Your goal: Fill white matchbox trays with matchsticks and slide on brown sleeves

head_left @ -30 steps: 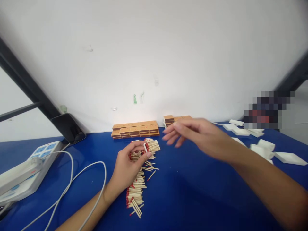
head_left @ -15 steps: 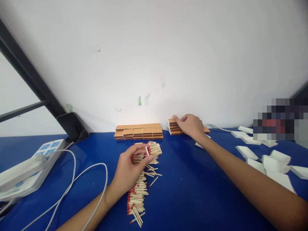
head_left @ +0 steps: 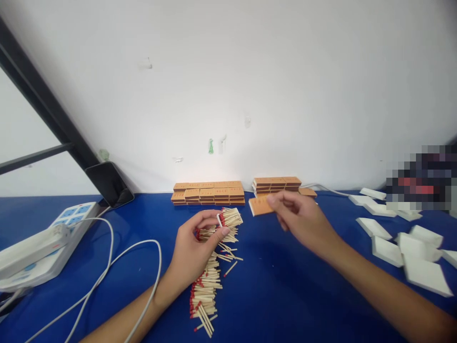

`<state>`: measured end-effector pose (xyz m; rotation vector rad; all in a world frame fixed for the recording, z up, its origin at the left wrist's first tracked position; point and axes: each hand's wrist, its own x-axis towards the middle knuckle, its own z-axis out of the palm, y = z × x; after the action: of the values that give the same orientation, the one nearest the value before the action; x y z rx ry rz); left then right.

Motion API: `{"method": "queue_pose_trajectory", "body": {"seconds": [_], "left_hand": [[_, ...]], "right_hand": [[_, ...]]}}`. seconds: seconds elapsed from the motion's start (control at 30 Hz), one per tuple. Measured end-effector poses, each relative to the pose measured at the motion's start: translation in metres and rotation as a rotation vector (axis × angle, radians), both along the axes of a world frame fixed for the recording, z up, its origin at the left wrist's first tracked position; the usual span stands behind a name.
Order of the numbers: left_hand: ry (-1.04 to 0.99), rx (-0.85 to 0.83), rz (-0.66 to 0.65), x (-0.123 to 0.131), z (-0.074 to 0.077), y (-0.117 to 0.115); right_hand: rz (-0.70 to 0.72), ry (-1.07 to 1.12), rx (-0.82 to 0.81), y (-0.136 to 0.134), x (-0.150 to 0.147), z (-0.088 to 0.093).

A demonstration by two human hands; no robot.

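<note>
Tabletop [head_left: 285,286] in deep blue fills the near half of the view and meets a plain white wall [head_left: 285,85] at its far edge. At far left, a dark metal frame [head_left: 43,105] slants across a pale window, and 1 dark phone [head_left: 109,183] leans against the wall below it. 1 white power strip [head_left: 46,243] lies at the left edge, with a white cable [head_left: 107,271] looping from it towards the near side.

2 bare hands reach in from the near edge. The left hand [head_left: 194,247] has its fingers curled, with thumb and forefinger closed on 1 small white tray packed with matches [head_left: 230,218], red heads pointing left. It rests on the far end of 1 long pile of loose matches [head_left: 207,290] that runs towards the near edge in the centre. The right hand [head_left: 300,216] is pinched shut, thumb against fingertips, on 1 flat orange matchbox sleeve [head_left: 260,206], held just right of the tray and near the wall.

2 stacks of orange sleeves stand against the wall: a wider left stack [head_left: 209,193] and a narrower right stack [head_left: 276,183], with 1 loose sleeve [head_left: 307,192] just beside the latter. Boxes per stack are too small to count. About 9 empty white trays [head_left: 387,250] lie scattered at the right, some of them blurred.
</note>
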<state>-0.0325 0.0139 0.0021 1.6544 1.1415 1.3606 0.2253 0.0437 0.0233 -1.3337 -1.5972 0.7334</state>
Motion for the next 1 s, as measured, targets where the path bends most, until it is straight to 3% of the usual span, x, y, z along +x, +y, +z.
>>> {"method": "queue_pose_trajectory", "body": {"seconds": [0.13,0.4,0.87,1.0], "left_hand": [[-0.003,0.004,-0.021,0.003,0.001,-0.004],[0.035,-0.022,-0.025,-0.001,0.001,-0.001],[-0.021,-0.184,-0.207,-0.003,-0.002,0.002],[-0.057,-0.196,-0.186,-0.001,-0.003,0.002]], "right_hand": [[0.068,0.119,-0.047,-0.026,-0.014,-0.013],[0.184,0.122,-0.099,-0.026,-0.014,-0.017],[0.158,0.063,-0.093,-0.030,-0.010,-0.023],[0.175,0.076,-0.124,-0.031,-0.012,-0.026]]}}
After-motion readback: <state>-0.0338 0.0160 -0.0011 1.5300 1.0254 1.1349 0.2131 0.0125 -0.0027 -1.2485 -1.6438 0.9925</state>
